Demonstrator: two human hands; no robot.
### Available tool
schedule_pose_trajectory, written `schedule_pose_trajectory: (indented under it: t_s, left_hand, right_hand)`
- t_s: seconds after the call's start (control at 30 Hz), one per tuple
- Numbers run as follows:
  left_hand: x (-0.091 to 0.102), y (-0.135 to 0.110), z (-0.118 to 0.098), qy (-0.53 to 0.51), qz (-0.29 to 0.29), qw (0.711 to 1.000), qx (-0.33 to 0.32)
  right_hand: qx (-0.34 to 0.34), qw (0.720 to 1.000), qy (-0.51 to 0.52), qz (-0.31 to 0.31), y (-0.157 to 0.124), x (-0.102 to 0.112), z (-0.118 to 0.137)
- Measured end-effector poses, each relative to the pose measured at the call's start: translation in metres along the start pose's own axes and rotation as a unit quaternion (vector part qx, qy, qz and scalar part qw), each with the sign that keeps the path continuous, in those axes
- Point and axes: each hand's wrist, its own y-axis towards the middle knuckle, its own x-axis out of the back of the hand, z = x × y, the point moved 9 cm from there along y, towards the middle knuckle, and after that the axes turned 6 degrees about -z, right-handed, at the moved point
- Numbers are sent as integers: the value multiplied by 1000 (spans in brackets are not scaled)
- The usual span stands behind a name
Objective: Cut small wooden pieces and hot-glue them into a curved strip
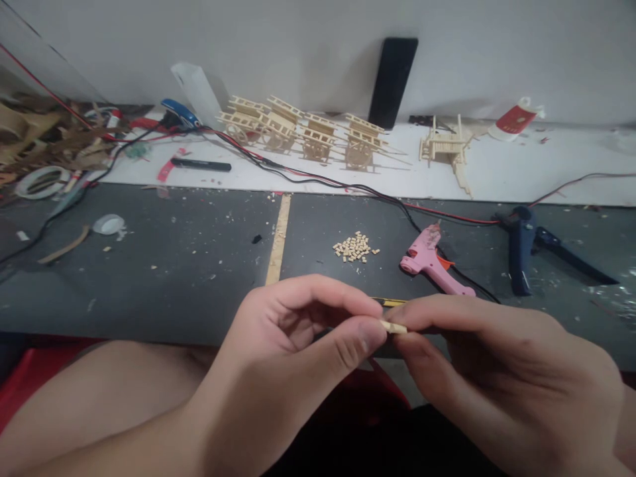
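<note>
My left hand [308, 344] pinches a small pale wooden piece [395, 328] between thumb and forefinger. From the other side, my right hand [501, 371] closes thumb and forefinger on the same piece, just over the table's front edge. Most of the piece is hidden by my fingertips. Behind my hands lies a pile of tiny wooden bits [355, 246] on the dark table. A pink glue gun [432, 262] rests on its side to the right of the pile. Part of a yellow strip [395, 303] shows just above my fingers.
Several small wooden cart models [318, 136] line the white board at the back, near a leaning black phone [393, 83]. Another wooden model [444, 142] stands further right. Blue-handled cutters [521, 252] lie at right. Cables [322, 177] cross the table. Scraps [44, 139] heap up at left.
</note>
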Motion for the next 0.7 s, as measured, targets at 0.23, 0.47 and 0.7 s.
schedule_pose_trajectory:
  t_s: [0.23, 0.47, 0.7]
  left_hand:
    - [4, 1, 2, 15, -26, 1000, 0]
    - [5, 1, -1, 40, -55, 998, -10]
    - [8, 3, -3, 70, -46, 997, -4]
  right_hand:
    - [14, 999, -41, 27, 6, -3, 8]
    - [-1, 999, -37, 20, 2, -2, 2]
    - [-129, 990, 53, -33, 0, 1, -18]
